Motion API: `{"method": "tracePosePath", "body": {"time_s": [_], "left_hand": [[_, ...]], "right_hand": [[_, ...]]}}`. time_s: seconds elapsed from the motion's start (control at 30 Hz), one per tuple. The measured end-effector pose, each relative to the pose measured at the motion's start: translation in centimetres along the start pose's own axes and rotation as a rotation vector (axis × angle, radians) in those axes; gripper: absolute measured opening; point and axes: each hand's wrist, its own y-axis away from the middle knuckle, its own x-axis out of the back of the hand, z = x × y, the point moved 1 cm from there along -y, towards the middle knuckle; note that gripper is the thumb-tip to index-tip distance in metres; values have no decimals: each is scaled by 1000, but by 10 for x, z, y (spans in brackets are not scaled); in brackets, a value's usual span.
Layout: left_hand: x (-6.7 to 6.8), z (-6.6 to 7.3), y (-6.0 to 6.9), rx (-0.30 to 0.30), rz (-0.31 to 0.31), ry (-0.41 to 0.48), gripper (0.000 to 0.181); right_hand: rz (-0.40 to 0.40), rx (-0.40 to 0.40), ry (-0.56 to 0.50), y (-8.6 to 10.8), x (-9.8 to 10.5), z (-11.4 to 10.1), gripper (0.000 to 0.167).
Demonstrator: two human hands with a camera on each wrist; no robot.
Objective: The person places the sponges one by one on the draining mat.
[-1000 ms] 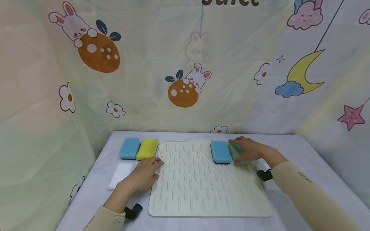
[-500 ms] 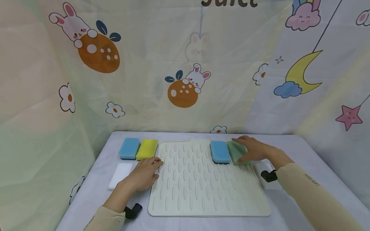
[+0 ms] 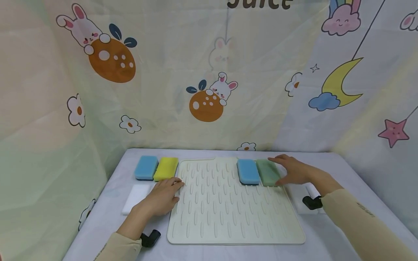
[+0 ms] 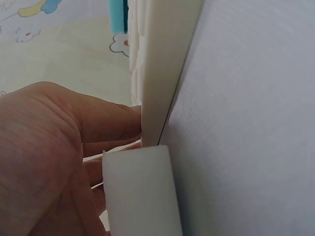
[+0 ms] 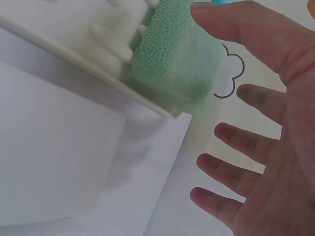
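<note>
A cream ridged drying mat [image 3: 235, 221] lies on the table. On its back right corner sit a blue sponge [image 3: 248, 172] and, next to it, a green porous sponge [image 3: 267, 173]. My right hand [image 3: 295, 171] hovers beside the green sponge, fingers spread and holding nothing; the right wrist view shows the green sponge [image 5: 172, 59] apart from the straight fingers. My left hand [image 3: 164, 197] rests at the mat's left edge. In the left wrist view its thumb [image 4: 110, 120] touches the side of the mat [image 4: 165, 59], and the other fingers are partly hidden behind a white block [image 4: 140, 191].
Left of the mat lie another blue sponge [image 3: 146, 167], a yellow sponge [image 3: 166, 168] and a white block [image 3: 136, 197], partly behind my left hand. White flat pieces [image 3: 298, 199] lie right of the mat, partly covered by my right wrist. A printed cloth [image 3: 163, 108] hangs behind the table.
My right hand has let go of the green sponge and drawn off to the right, uncovering it. The green sponge stays beside the blue one. My left hand has not moved.
</note>
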Motion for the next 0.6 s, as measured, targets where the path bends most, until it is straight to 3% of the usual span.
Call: {"method": "tracePosePath", "body": {"time_s": [0.6], "left_hand": [[0,-1,0,-6,3,-14,50]], "right_hand": [[30,-64,5,25,-12,16,97]]}}
